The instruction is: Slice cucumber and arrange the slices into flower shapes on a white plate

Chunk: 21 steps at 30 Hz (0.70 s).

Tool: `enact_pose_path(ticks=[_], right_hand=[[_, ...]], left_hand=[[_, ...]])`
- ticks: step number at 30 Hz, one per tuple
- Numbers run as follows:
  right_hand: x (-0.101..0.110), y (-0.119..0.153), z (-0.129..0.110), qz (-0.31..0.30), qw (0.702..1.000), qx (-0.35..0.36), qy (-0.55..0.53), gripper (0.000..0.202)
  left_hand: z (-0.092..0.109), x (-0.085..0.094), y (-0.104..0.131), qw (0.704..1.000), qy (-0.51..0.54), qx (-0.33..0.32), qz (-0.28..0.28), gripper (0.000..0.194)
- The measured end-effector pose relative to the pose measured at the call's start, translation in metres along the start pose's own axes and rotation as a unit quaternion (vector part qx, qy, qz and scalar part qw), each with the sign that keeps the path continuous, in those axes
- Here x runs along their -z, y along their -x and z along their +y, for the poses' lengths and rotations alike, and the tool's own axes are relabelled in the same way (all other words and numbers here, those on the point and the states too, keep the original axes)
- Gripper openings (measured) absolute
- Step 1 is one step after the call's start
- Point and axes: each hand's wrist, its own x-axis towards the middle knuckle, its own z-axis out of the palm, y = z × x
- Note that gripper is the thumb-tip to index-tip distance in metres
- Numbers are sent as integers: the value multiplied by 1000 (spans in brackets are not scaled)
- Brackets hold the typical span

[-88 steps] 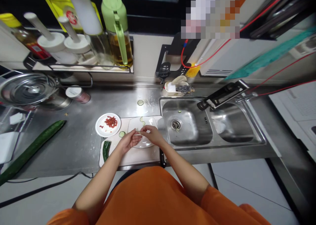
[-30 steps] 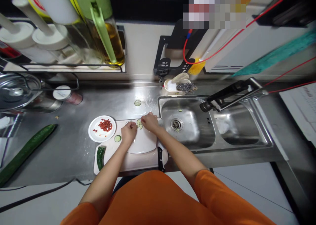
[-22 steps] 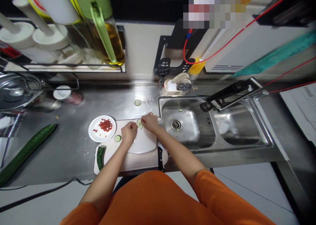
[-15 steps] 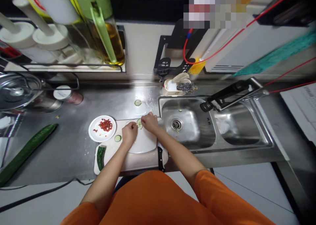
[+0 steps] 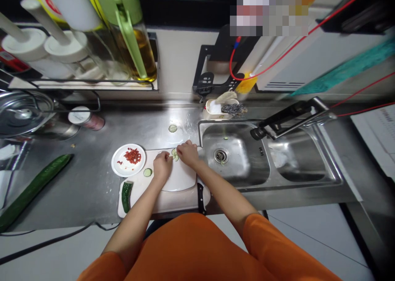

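Observation:
Both my hands are over a white plate [image 5: 182,178] lying on a white cutting board [image 5: 142,200]. My left hand [image 5: 162,167] is closed in a pinch by the plate's left side; what its fingertips hold is too small to tell. My right hand [image 5: 188,152], fingers also pinched, is at the far right of the plate, its grip partly hidden. Between the fingertips lie thin cucumber slices [image 5: 175,154], overlapping on the plate. A single cucumber slice [image 5: 147,172] and a cucumber chunk [image 5: 126,196] rest on the board's left part.
A small plate of red pieces [image 5: 116,168] touches the board's far left corner. A whole cucumber [image 5: 37,190] lies at left. A black-handled knife [image 5: 201,198] sits at the board's right edge. The sink [image 5: 237,153] is at right, with a faucet [image 5: 286,116] over it.
My hands have barely moved and stay pinched over the plate. The view has shifted very slightly; the cucumber pieces and plates lie as before.

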Motion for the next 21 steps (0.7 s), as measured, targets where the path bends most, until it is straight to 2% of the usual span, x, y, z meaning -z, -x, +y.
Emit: enact_pose_path(ticks=[6, 11, 17, 21], right_hand=[[4, 7, 3, 18, 999, -25, -29, 21], [8, 27, 9, 31, 994, -76, -77, 19], [-5, 66, 1, 10, 990, -108, -90, 19], [-19, 90, -12, -15, 989, -107, -98, 20]], left_hand=[[2, 3, 2, 1000, 4, -10, 5, 10], [0, 25, 6, 1000, 19, -8, 22, 16], [-35, 68, 25, 999, -18, 7, 32, 23], [-61, 82, 47, 996, -79, 45, 18, 27]])
